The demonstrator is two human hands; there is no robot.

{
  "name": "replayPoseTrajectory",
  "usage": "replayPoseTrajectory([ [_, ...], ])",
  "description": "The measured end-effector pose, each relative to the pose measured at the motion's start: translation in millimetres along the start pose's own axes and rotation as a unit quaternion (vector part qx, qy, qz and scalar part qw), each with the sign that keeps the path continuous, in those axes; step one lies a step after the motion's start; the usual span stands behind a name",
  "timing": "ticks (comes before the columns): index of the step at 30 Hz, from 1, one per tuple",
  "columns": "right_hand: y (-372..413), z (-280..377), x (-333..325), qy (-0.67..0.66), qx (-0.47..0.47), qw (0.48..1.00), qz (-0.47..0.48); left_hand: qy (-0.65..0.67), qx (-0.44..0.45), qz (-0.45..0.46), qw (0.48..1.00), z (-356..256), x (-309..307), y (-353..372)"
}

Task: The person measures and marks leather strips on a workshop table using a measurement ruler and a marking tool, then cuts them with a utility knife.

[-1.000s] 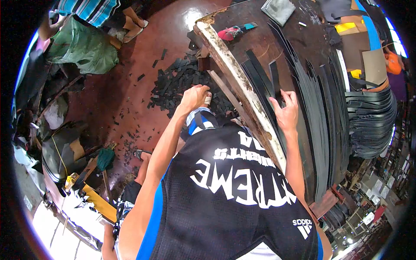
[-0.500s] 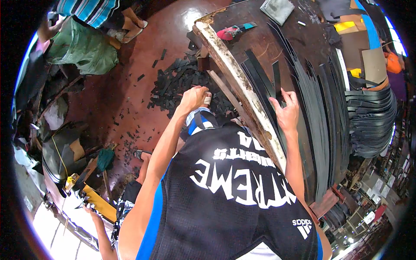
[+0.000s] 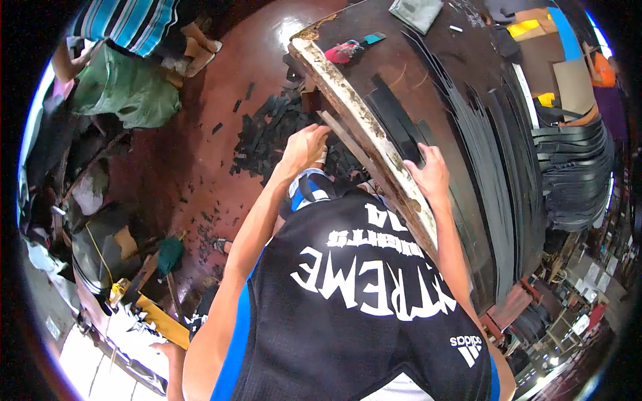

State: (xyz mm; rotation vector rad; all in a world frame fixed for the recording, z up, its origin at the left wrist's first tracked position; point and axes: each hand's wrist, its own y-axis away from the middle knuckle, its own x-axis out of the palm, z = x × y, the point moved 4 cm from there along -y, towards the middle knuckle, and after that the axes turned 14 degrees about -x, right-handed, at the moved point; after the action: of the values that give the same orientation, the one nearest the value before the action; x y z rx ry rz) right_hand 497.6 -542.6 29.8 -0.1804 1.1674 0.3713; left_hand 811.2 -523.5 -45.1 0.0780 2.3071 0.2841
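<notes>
My left hand (image 3: 305, 150) is over the floor beside the table edge, fingers curled together and tips close to a thin wooden slat (image 3: 346, 139). Whatever it holds, if anything, is hidden. Across the white-topped wooden edge (image 3: 354, 90), my right hand (image 3: 431, 175) is closed at the near end of a black strip (image 3: 403, 136), thumb and forefinger on either side of dark material. More long black strips (image 3: 478, 150) lie in a fanned bundle to its right. A red cutting tool or cloth-wrapped blade (image 3: 348, 52) with a teal end rests on the table.
Many short black offcuts (image 3: 267, 137) are heaped on the red floor (image 3: 200, 150). A stack of folded black strips (image 3: 572, 174) stands at the right. A grey folded cloth (image 3: 416, 12) lies at the far end. Other people are at the left, one with a green cloth (image 3: 127, 87).
My right hand has moved down and left toward the table edge, and the strip that stuck up from it is lower. The left hand has shifted slightly up and right.
</notes>
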Motion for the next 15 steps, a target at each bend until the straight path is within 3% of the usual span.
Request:
replayPoseTrajectory([
  [3, 13.6, -9.2, 14.9, 0.027, 0.054, 0.998, 0.016, 0.002, 0.108, -0.062, 0.992, -57.4, -15.9, -21.9],
  [5, 21.6, -18.7, 25.5, 0.012, 0.051, 0.998, -0.016, 0.01, 0.281, -0.127, 0.951, -104.6, -18.7, -33.0],
  [9, 30.8, -20.2, 38.7, 0.015, 0.025, 0.997, -0.065, -0.091, 0.439, -0.03, 0.893, -163.9, 18.5, -48.9],
  [13, 29.8, -16.0, 43.4, 0.037, 0.029, 0.996, -0.07, -0.173, 0.487, 0.065, 0.854, -172.1, 62.6, -56.2],
  [15, 32.2, -14.6, 45.6, 0.038, 0.007, 0.993, -0.113, -0.232, 0.462, 0.137, 0.845, -170.8, 72.2, -59.2],
])
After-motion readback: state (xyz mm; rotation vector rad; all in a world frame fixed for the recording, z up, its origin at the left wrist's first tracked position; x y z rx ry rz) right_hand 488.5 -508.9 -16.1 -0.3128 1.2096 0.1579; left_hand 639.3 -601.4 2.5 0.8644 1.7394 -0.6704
